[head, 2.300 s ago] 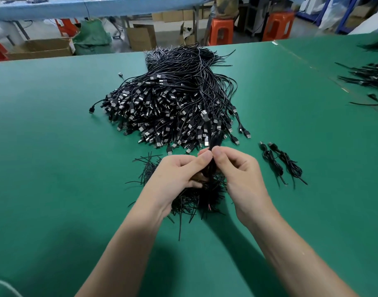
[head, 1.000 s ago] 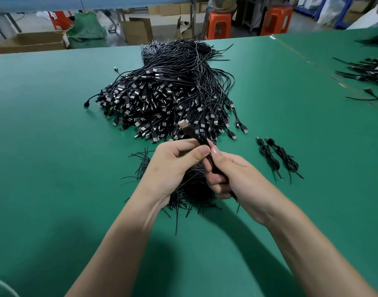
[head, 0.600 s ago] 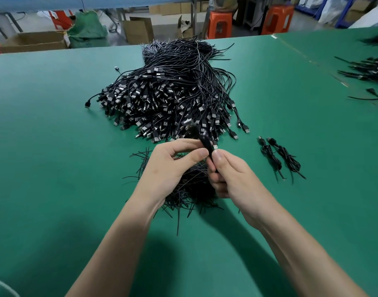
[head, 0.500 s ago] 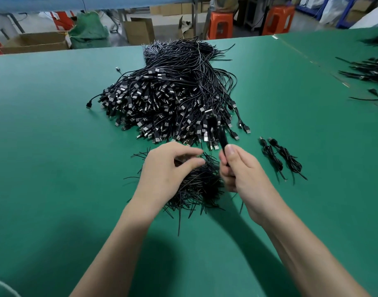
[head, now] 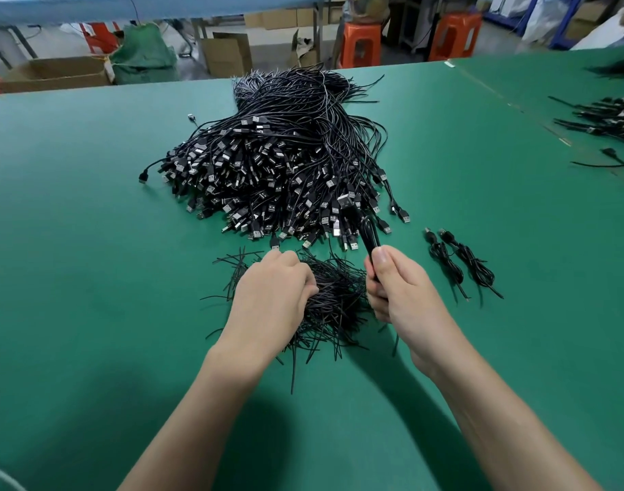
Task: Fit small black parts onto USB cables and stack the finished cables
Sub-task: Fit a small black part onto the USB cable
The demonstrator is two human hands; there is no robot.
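A big heap of black USB cables (head: 285, 164) lies in the middle of the green table (head: 91, 242). In front of it sits a small pile of thin black ties (head: 335, 295). My left hand (head: 271, 299) rests on that pile with its fingers curled into the ties; whether it grips one is hidden. My right hand (head: 395, 288) is shut on a folded USB cable (head: 369, 233), whose looped end and plug stick up above my thumb. Two finished, bundled cables (head: 459, 260) lie side by side to the right of my right hand.
More black cables (head: 604, 115) lie at the table's far right. Beyond the far edge stand cardboard boxes (head: 52, 70), a green sack (head: 144, 58) and orange stools (head: 360, 44). A white cord (head: 2, 480) shows at the bottom left corner.
My hands have come apart: the left dropped from the cable onto the tie pile, while the right kept the folded cable and shifted slightly right, holding it upright.
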